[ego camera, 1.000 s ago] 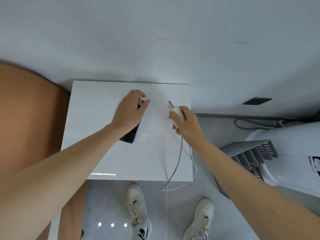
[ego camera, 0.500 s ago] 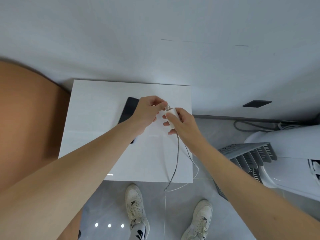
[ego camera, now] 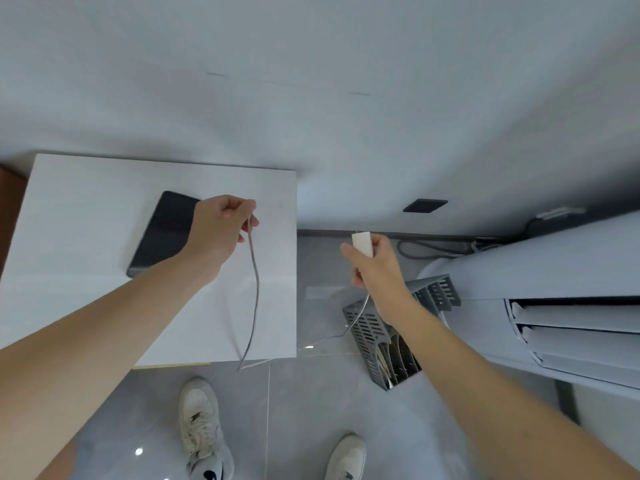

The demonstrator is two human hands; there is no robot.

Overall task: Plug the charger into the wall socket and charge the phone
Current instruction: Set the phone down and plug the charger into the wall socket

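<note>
A dark phone lies flat on the white table, partly under my left wrist. My left hand pinches one end of the grey cable above the table, right of the phone. The cable hangs down past the table's front edge and loops across to my right hand. That hand grips the white charger block over the floor, right of the table. A dark wall socket sits low on the wall, up and right of the charger.
A white air conditioner stands at the right, with a grey slotted rack on the floor beside it. Dark cables run along the skirting. My two white shoes are on the grey tiles below.
My hands, close together over the table half a second ago, have parted. The right hand carried the charger block right, off the table. The left hand kept the cable end by the phone.
</note>
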